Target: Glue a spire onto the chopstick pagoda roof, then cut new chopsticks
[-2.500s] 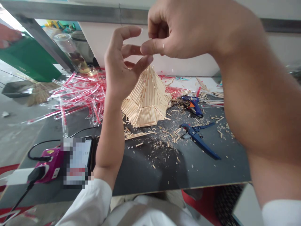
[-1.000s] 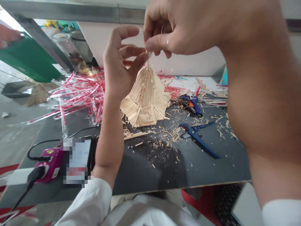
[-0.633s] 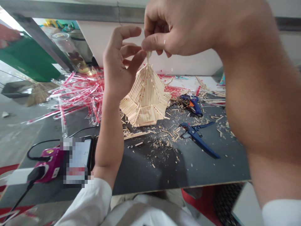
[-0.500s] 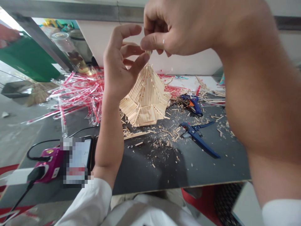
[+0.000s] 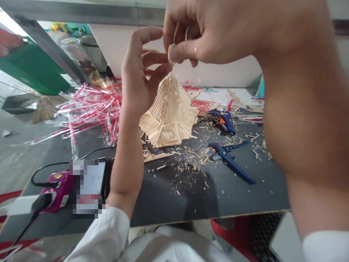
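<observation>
A cone-shaped model roof [image 5: 174,116] built of thin wooden sticks stands on the dark table, flaring out at its base. Above its peak, my right hand [image 5: 207,36] pinches a small pale finial-like piece [image 5: 171,52] between thumb and bent fingers. Whether that piece is joined to the peak I cannot make out. My left hand [image 5: 139,72] is curled around the tip from the left, thumb and middle finger closed at the peak just under the pale piece, index finger raised and bent. The fingers partly hide the peak.
A blue cutter [image 5: 231,162] and blue glue gun [image 5: 225,122] lie right of the model among stick scraps. Red-and-clear plastic wrappers [image 5: 89,109] heap up at left. A phone [image 5: 91,185] and a pink power adapter [image 5: 56,191] with cables lie at front left.
My right hand's fingers have shifted slightly, and the pale piece between them now shows more. My left hand has moved very little. The model stands where it was.
</observation>
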A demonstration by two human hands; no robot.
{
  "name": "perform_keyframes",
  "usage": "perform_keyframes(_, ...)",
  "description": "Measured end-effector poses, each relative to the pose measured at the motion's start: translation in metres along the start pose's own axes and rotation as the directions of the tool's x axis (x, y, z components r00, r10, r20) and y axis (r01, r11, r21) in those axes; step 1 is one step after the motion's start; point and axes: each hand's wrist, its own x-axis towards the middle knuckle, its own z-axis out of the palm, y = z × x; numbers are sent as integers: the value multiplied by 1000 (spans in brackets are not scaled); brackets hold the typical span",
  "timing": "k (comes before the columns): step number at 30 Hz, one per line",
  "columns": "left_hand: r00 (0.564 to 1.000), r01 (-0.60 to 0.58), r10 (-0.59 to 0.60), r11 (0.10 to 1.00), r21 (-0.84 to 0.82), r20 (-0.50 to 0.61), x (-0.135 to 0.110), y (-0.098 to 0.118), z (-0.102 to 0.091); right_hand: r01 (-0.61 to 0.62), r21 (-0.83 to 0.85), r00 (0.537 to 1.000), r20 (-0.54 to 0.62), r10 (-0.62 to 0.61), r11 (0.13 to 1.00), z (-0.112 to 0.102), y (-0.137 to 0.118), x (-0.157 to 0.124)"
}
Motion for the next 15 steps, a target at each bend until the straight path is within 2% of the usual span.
perform_keyframes(3,1000,3,-4,1000,-23,-31,1,-2,0,16,-273,999,-23,-23,962,1,-2,1)
perform_keyframes(6,998,14,-16,999,-33,-65,3,-7,-3,26,-282,999,-38,-38,959,2,-1,3)
perform_keyframes(10,999,6,-7,999,-46,-41,5,-14,-6,74,-285,995,-41,-89,956,3,0,6)
perform_keyframes(15,998,-29,26,998,-49,-64,4,-15,1,91,-290,991,-67,-115,953,6,-3,7)
